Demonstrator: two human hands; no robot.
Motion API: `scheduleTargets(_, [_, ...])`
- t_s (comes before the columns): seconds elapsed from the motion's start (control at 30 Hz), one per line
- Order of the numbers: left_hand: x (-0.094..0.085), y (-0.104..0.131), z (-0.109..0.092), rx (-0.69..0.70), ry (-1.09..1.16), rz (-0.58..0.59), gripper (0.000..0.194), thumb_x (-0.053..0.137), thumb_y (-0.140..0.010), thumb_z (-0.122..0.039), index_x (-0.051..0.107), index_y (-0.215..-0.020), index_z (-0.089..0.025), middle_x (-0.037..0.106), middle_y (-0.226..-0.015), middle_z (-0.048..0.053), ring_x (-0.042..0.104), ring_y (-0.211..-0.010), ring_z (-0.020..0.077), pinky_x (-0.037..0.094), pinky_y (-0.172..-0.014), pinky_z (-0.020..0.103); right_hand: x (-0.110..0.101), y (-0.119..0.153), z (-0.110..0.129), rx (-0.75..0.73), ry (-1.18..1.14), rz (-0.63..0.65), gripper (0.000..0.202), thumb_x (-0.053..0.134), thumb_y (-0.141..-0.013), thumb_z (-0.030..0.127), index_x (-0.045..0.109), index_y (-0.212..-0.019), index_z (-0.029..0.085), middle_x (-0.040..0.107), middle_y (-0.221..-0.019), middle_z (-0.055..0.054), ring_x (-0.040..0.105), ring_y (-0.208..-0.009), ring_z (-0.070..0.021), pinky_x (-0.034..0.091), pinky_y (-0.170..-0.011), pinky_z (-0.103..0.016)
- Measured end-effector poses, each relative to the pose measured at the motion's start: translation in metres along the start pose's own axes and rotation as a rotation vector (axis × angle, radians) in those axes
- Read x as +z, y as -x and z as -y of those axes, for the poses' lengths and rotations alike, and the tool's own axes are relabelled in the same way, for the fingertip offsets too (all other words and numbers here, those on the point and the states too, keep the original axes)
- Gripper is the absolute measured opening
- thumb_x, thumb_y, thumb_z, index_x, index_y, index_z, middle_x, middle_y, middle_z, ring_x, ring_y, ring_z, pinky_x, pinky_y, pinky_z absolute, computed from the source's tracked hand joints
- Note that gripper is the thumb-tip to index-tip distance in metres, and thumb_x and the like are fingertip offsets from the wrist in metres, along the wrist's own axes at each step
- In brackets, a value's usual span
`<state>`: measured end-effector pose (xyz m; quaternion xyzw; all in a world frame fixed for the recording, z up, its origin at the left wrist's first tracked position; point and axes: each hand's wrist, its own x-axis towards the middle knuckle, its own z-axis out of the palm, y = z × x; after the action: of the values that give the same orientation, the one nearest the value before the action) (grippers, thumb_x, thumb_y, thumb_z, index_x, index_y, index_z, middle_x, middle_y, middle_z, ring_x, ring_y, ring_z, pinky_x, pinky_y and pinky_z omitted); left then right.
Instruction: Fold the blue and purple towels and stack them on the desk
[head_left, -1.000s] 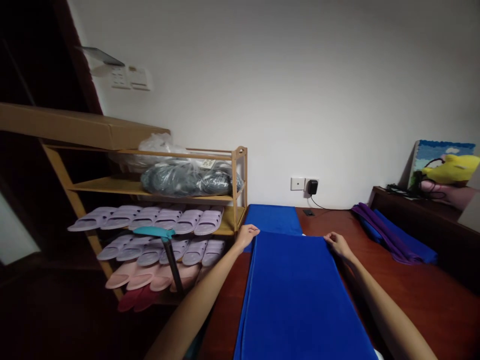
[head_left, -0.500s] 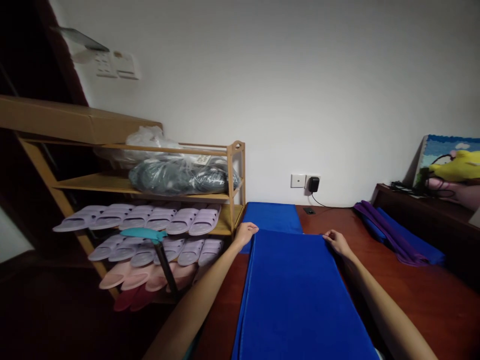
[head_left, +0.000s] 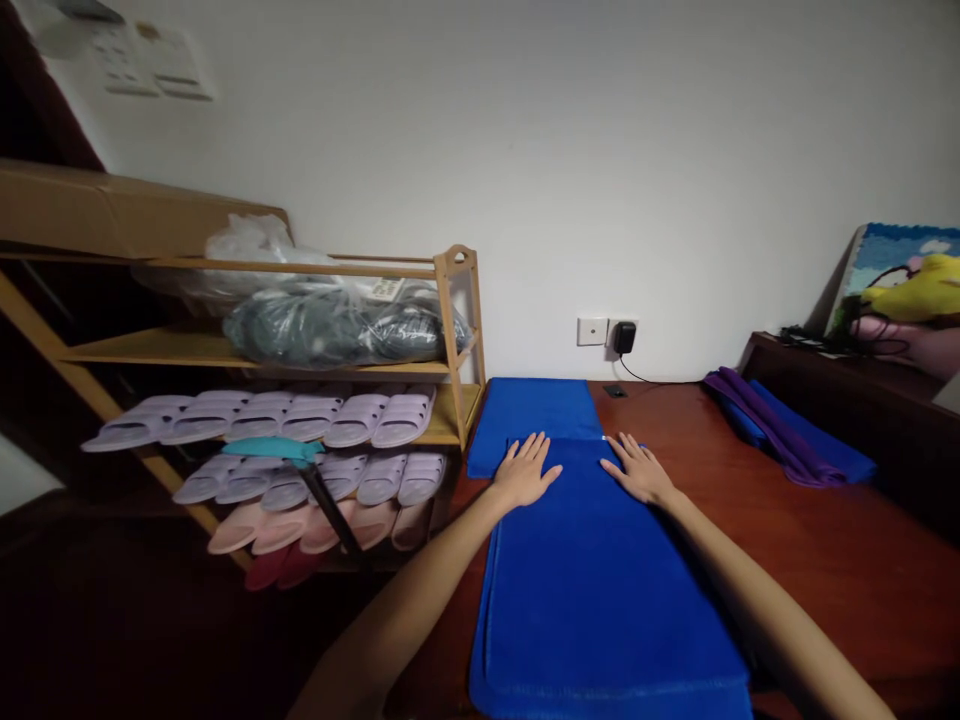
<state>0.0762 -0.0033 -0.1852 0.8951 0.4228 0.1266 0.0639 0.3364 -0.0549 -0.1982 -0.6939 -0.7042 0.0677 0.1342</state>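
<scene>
A long blue folded cloth [head_left: 607, 590] lies on the reddish-brown wooden table [head_left: 697, 440], its layered edges showing along the left side. My left hand [head_left: 525, 473] rests flat on its far left corner, fingers spread. On the far right corner lies my right hand [head_left: 637, 470], also flat with the fingers apart. Just beyond both hands is another folded blue cloth [head_left: 536, 410], close to the wall; the near cloth meets or overlaps its front edge.
Left of the table stands a wooden rack [head_left: 457, 300] with lilac slippers [head_left: 405, 418], pink slippers [head_left: 322, 528] and a plastic-wrapped bundle [head_left: 337, 325]. A purple strip of cloth [head_left: 780, 435] lies over blue cloth at the right. A black plug [head_left: 624, 337] sits in the wall socket.
Both hands have let go of the cloth's far corners and now lie flat on it, palms down. The cloth has come down onto the table. The view has shifted slightly.
</scene>
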Motion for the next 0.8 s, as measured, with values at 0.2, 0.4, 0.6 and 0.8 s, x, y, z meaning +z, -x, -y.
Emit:
scheduleTargets(0.2, [-0.012, 0.001, -0.008, -0.008, -0.028, -0.015, 0.065, 0.034, -0.094, -0.049, 0.032, -0.144, -0.008, 0.025, -0.151, 0.017, 0.019, -0.140, 0.0293, 0.012, -0.112, 0.051, -0.010, 0.004, 0.009, 0.016, 0.043, -0.014, 0.077, 0.020, -0.088, 0.069, 0.021, -0.149, 0.021, 0.015, -0.154, -0.008, 0.007, -0.142, -0.0212, 0.008, -0.114, -0.041])
scheduleTargets(0.4, [-0.055, 0.097, -0.038, 0.208, 0.058, -0.121, 0.062, 0.036, -0.096, -0.046, 0.015, -0.150, -0.023, 0.018, -0.154, 0.006, 0.018, -0.141, 0.0251, 0.016, -0.114, 0.046, -0.041, 0.100, 0.032, -0.152, -0.050, 0.034, 0.067, 0.026, -0.091, 0.061, 0.012, -0.149, 0.031, 0.005, -0.155, 0.000, 0.002, -0.142, -0.0221, 0.008, -0.115, -0.046])
scheduleTargets(0.6, [-0.061, 0.174, -0.039, 0.254, 0.099, 0.077, 0.070, 0.045, -0.094, -0.044, 0.002, -0.149, -0.033, 0.018, -0.154, 0.002, 0.023, -0.139, 0.0247, 0.021, -0.113, 0.046, -0.034, 0.183, 0.036, -0.243, -0.079, 0.138, 0.066, 0.037, -0.092, 0.053, 0.005, -0.148, 0.039, 0.002, -0.155, 0.005, 0.004, -0.142, -0.0239, 0.012, -0.115, -0.049])
scheduleTargets(0.8, [-0.055, 0.171, -0.040, 0.245, 0.007, 0.085, 0.064, 0.043, -0.096, -0.040, 0.010, -0.149, -0.028, 0.021, -0.153, 0.004, 0.023, -0.139, 0.0254, 0.023, -0.111, 0.051, -0.033, 0.187, 0.039, -0.282, 0.034, 0.044, 0.065, 0.037, -0.094, 0.050, 0.007, -0.149, 0.034, 0.006, -0.155, 0.000, 0.009, -0.142, -0.0234, 0.021, -0.113, -0.049])
